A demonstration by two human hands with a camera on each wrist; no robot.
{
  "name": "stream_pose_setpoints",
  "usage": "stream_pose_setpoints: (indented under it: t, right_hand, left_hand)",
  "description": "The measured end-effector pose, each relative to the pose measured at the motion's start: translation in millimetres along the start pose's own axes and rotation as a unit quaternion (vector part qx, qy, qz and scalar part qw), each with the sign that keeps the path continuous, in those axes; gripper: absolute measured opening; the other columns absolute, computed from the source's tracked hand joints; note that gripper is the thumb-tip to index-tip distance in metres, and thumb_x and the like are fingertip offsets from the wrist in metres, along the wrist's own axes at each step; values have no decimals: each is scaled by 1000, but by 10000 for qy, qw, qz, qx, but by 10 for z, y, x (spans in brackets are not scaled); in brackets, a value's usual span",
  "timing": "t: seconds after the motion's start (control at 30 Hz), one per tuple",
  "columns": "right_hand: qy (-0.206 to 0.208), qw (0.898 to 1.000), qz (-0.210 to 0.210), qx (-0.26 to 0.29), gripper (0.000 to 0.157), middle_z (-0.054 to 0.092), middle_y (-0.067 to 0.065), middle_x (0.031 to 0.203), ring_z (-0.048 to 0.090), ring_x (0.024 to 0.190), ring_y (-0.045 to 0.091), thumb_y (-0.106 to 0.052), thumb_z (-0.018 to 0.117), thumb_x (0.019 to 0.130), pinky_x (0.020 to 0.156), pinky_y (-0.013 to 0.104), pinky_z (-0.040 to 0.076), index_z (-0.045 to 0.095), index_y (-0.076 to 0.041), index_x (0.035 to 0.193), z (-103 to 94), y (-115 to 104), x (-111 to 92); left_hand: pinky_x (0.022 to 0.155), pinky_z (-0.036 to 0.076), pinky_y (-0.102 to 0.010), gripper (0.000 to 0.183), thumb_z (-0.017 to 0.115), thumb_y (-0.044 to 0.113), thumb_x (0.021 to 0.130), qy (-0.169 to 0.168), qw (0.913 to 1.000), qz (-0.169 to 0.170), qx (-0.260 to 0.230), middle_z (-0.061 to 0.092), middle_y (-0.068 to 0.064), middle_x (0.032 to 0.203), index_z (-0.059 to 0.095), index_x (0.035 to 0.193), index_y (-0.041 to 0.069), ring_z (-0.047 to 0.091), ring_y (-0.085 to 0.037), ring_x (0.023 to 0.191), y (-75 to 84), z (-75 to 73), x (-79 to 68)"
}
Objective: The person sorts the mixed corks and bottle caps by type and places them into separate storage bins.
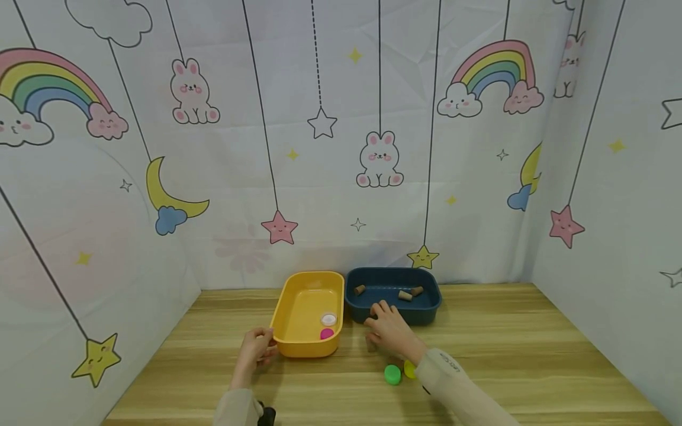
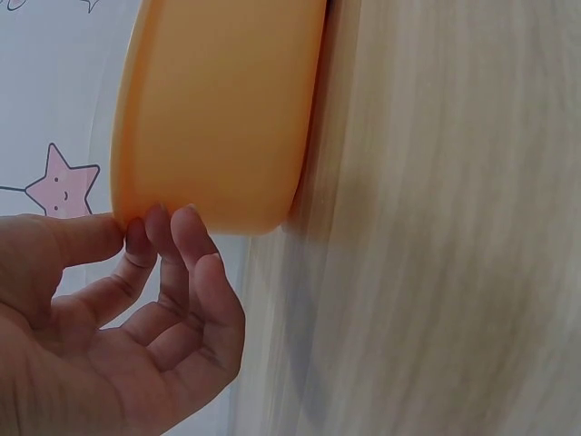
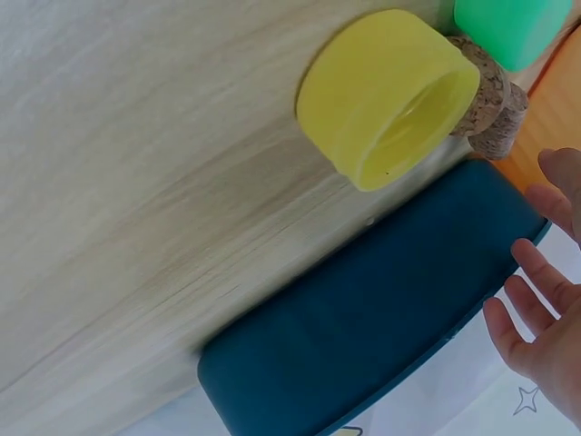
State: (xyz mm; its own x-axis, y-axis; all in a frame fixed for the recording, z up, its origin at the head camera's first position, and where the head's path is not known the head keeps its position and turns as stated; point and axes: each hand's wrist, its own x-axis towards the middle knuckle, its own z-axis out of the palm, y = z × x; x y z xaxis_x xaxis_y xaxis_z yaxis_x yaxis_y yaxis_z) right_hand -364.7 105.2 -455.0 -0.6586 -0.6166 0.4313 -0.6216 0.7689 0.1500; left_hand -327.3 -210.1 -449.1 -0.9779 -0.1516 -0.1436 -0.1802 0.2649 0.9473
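Observation:
My left hand (image 1: pixel 256 349) pinches the rim of the yellow tub (image 1: pixel 308 349) at its near left corner, thumb and fingertips meeting there in the left wrist view. My right hand (image 1: pixel 391 328) reaches over the near rim of the dark blue tub (image 1: pixel 391 273). Its fingers (image 3: pixel 536 313) are spread and loosely bent, with nothing showing between them. Inside the blue tub lie corks (image 1: pixel 405 295). A white cap (image 1: pixel 328 319) and a pink cap (image 1: pixel 327 334) lie in the yellow tub. Beneath the right hand, corks (image 3: pixel 499 123) stand on the table.
On the wooden table (image 1: pixel 319 393), a green cap (image 1: pixel 392 374) and a yellow cap (image 3: pixel 377 95) sit near the right forearm, whose sleeve partly covers the yellow one in the head view. The tubs stand side by side near the patterned back wall (image 1: pixel 314 189).

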Motion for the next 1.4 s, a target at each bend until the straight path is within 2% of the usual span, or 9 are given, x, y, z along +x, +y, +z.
stream_pose_setpoints:
  t: [0.2, 0.33, 0.5, 0.63, 0.97, 1.17, 1.4]
  right_hand:
    - [74, 9999, -61, -56, 13, 51, 4, 95, 39, 85, 21, -28, 68, 77, 64, 30, 29, 65, -17, 84, 27, 9, -17]
    - [385, 9989, -261, -16, 12, 50, 5, 92, 38, 82, 20, -26, 69, 76, 63, 29, 27, 64, -16, 80, 41, 17, -31]
    - [717, 9959, -558, -56, 11, 48, 5, 90, 36, 80, 19, -28, 65, 79, 61, 27, 25, 62, -17, 79, 100, 43, -56]
    - [504, 9980, -382, -88, 11, 50, 4, 89, 37, 79, 18, -26, 68, 76, 60, 27, 27, 65, -18, 82, 108, 14, -60]
    - [-264, 9995, -66, -169, 18, 50, 2, 93, 37, 80, 17, -31, 63, 81, 61, 26, 28, 66, -18, 95, 87, -11, -63]
    - [-333, 9993, -125, -140, 19, 49, 2, 88, 36, 77, 17, -30, 62, 82, 59, 26, 26, 65, -17, 95, 75, -21, -71]
    - [-517, 9984, -152, -192, 25, 47, 2, 86, 33, 75, 16, -38, 64, 78, 59, 25, 24, 64, -17, 92, 54, -34, -86]
  left_hand:
    - [50, 45, -26, 23, 40, 20, 95, -13, 10000, -23, -56, 59, -8, 80, 49, 94, -1, 61, -12, 59, 9, 9, 0]
    - [50, 45, -26, 23, 40, 19, 95, -23, 10000, -36, -61, 59, -8, 81, 49, 94, -1, 61, -12, 59, 10, 16, 5]
    - [50, 45, -25, 23, 39, 19, 95, -35, 10000, -23, -66, 59, -8, 81, 49, 93, -1, 61, -12, 60, 9, 14, -1]
    - [50, 45, -25, 23, 39, 20, 95, -28, 10000, 9, -65, 60, -9, 80, 49, 92, -2, 61, -12, 59, 5, 5, -9]
    - [50, 46, -26, 23, 39, 19, 95, -20, 10000, -32, -46, 60, -8, 80, 49, 94, -1, 61, -12, 59, 6, 11, 13]
    - [50, 45, -25, 22, 39, 19, 95, -22, 10000, -26, -57, 60, -7, 79, 49, 92, -1, 61, -12, 58, 3, 10, 13]
    - [50, 45, -25, 22, 40, 19, 95, -2, 10000, 2, -72, 59, -7, 78, 49, 90, -1, 60, -11, 58, -8, 12, 9]
